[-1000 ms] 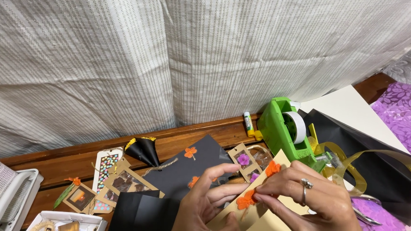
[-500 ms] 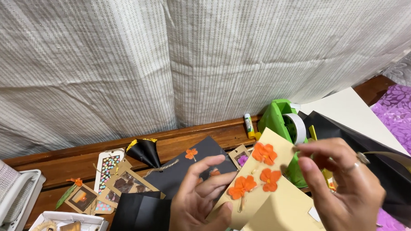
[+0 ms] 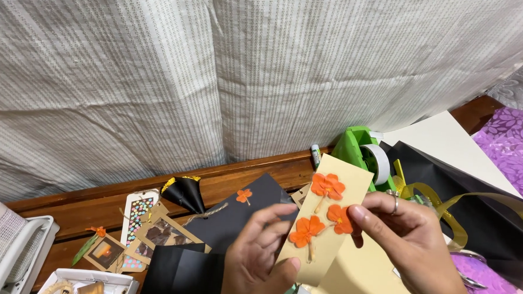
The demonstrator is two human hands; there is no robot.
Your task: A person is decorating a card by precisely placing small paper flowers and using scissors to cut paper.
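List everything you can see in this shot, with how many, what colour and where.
Paper strip: one, tan, held upright at centre.
Pressed flowers: three, orange, stuck on the strip.
Tape dispenser: one, green with a white roll, behind the strip.
Black card: one, bearing a small orange flower, on the wooden table.
Black paper cone: one, gold-edged, left of the black card.
Decorated tags: several, brown and dotted, lower left.
White baskets: two, far left.
Gold ribbon: one, looped at right.
Purple floral wrap: right edge.
Curtain: white, across the back.
Left hand: holds the strip's lower end.
Right hand: ringed, fingertips at the strip's right edge.
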